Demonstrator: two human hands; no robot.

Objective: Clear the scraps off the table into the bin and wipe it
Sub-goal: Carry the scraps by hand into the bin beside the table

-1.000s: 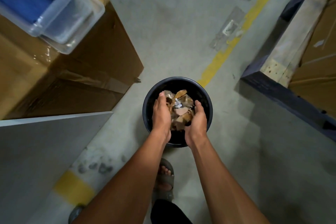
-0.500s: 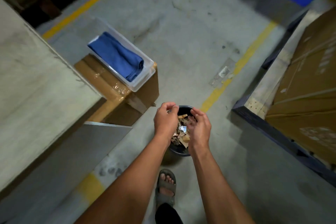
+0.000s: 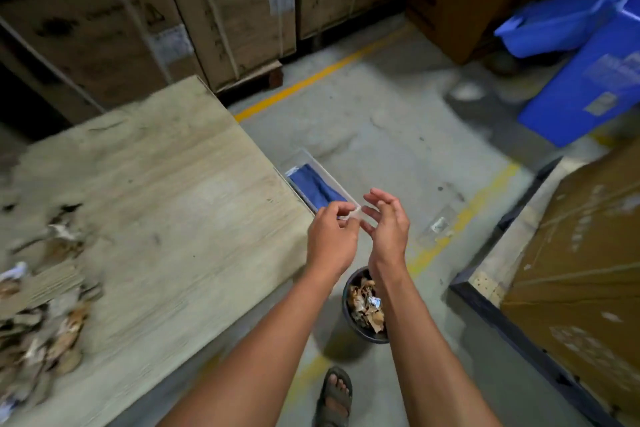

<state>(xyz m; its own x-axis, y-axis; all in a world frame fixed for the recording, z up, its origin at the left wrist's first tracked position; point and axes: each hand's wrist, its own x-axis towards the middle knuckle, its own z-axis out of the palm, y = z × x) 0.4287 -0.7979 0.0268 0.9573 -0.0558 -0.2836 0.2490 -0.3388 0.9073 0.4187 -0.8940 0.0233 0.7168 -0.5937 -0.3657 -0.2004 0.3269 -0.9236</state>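
- Both hands, left (image 3: 331, 236) and right (image 3: 388, 226), empty, fingers loosely curled, above bin (image 3: 363, 305).
- Scraps (image 3: 41, 319) left on worktop (image 3: 166, 204), near-left.
- Step: between loads. Next: reach left, gather more.

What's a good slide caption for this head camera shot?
Empty hands, left and right, raised above the scrap-filled bin; more scraps remain on the table.

I have one wide-angle head view only, looking forward and steeply down from standing height: table (image 3: 166, 191) lower left, bin (image 3: 349, 314) near my feet, stacked cartons (image 3: 228, 3) far ahead, edges blurred.
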